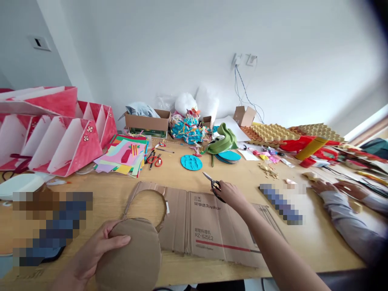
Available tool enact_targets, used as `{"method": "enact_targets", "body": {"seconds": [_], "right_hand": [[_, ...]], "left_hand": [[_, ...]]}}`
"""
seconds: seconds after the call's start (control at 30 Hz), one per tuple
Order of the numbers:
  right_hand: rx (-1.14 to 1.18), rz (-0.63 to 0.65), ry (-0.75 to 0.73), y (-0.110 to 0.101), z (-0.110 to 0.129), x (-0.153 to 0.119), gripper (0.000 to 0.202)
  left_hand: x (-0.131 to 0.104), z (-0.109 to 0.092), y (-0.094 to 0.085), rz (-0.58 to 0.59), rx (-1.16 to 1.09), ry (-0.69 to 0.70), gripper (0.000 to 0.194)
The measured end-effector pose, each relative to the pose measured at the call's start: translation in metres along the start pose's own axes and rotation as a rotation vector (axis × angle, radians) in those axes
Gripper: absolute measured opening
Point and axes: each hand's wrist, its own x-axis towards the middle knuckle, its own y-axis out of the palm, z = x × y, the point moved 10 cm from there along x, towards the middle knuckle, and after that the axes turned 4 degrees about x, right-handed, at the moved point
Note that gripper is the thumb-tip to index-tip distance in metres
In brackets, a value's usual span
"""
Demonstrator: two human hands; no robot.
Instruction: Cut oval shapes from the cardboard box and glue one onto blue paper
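Brown cardboard sheet (206, 242) lies on the table (169, 176) at six o'clock from centre view, printed "Royalstar" and "RZ-625E2", with Chinese characters and a red stripe; a round hole opens at its nine-to-ten o'clock end. Left hand (101, 246) has its grip closed on a cardboard disc (130, 254), at the sheet's eight o'clock; right hand (230, 192) has its grip closed around the scissors (216, 186), above the sheet's upper edge; a turquoise disc (191, 162) sits at ten o'clock from the scissors.
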Motion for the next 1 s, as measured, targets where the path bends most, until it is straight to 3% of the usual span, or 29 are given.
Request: {"method": "enact_targets", "body": {"seconds": [0.13,0.2,0.37,0.5,0.7,1.0], "right_hand": [[0.044,-0.03,0.009,0.004,-0.007,0.014,0.034],[0.102,-0.014,-0.012,0.011,-0.002,0.01,0.037],[0.353,0.125,-0.114,0.029,0.033,-0.033,0.045],[0.556,0.266,-0.248,0.025,0.067,-0.085,0.037],[0.327,0.386,-0.399,0.016,0.082,-0.134,0.029],[0.227,0.411,-0.428,0.013,0.083,-0.147,0.024]], "left_hand": [[0.004,0.005,-0.008,-0.166,-0.062,-0.017,0.034],[0.012,0.007,-0.004,-0.187,-0.088,-0.018,0.033],[0.034,0.003,0.027,-0.061,-0.096,0.023,0.031],[0.042,-0.006,0.061,0.082,-0.042,0.038,0.036],[0.044,-0.014,0.101,0.249,0.032,0.066,0.037],[0.044,-0.008,0.125,0.369,0.062,0.062,0.035]]}}
